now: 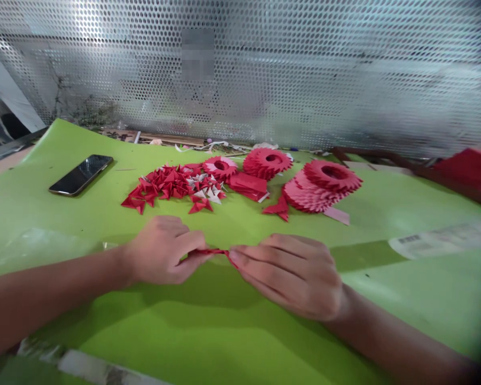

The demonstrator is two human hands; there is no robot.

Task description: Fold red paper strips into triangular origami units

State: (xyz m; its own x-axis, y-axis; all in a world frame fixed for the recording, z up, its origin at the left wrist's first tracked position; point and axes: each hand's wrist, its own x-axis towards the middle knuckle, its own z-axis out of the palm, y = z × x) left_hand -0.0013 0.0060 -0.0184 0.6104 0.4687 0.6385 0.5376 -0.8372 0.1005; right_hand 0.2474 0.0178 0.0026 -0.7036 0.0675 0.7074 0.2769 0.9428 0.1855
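A small folded strip of red paper (217, 251) stretches between my two hands, above the green table covering. Thumb and fingers of my left hand (166, 250) pinch its left end. My right hand (291, 272) grips the other end, its fingers pressed together over most of the paper there. Beyond my hands lies a pile of red folded paper pieces (168, 182), with white ones (210, 188) at its right side. A stack of flat red paper (248, 186) sits to the right of the pile.
Ring-shaped stacks of folded paper stand behind: a pink-and-red one (310, 192), a red one (266, 163) and a smaller one (220, 167). A phone (81, 175) lies at left. A perforated metal panel (264, 80) rises behind the green sheet (224, 331).
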